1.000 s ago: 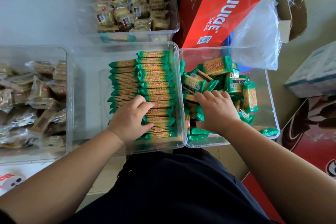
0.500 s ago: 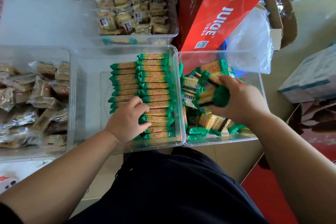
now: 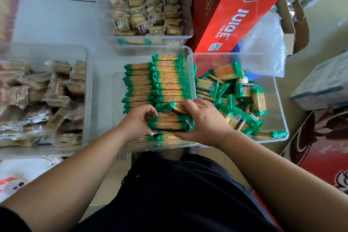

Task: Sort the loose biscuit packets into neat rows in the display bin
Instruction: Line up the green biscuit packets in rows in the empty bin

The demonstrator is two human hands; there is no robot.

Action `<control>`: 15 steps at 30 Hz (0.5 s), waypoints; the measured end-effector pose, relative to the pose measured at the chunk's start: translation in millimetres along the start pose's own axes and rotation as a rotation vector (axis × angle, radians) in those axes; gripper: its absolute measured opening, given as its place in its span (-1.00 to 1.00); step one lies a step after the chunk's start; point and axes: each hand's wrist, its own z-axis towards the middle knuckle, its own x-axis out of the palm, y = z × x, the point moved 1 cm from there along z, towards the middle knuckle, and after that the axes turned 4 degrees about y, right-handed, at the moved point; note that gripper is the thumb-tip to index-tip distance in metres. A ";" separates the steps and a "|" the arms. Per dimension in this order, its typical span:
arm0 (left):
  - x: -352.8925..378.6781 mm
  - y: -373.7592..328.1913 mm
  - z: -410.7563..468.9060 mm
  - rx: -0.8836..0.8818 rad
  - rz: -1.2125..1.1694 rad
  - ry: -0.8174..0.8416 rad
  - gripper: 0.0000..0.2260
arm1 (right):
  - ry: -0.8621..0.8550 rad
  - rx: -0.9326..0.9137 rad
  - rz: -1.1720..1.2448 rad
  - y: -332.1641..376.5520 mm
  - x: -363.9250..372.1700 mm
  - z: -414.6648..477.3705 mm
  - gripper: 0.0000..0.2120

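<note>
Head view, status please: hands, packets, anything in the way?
Left hand and right hand grip a handful of packets over the near end of the rows in the display bin. Loose pile in the right bin. Nothing blocking.

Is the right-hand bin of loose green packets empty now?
No, the right bin holds a jumbled pile of green packets, heaped just beyond the right hand.

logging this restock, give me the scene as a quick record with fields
left hand: grips left end of held packets
right hand: grips their right end
held packets position: over near end of the rows
display bin: two neat rows of green biscuit packets
right bin: loose packets heaped, same green kind
</note>
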 end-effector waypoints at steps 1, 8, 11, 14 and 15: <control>-1.0 0.7 -2.4 -0.019 -0.096 0.018 -0.63 | 0.010 -0.007 -0.060 -3.3 1.3 -0.5 -0.31; -4.4 -8.2 -22.7 -0.125 -0.407 0.098 -0.81 | 0.183 -0.100 -0.409 -5.4 4.3 -4.5 -0.22; -1.9 -9.2 -24.2 -0.117 -0.401 0.118 -0.75 | 0.299 -0.052 -0.428 -2.1 -0.3 -3.2 -0.19; -1.1 -7.4 -22.6 -0.111 -0.355 0.090 -0.70 | 0.331 -0.076 -0.384 2.1 -4.3 -5.7 -0.22; -0.4 -6.6 -21.7 -0.089 -0.295 0.075 -0.68 | 0.314 -0.094 -0.381 2.6 -4.7 -6.8 -0.25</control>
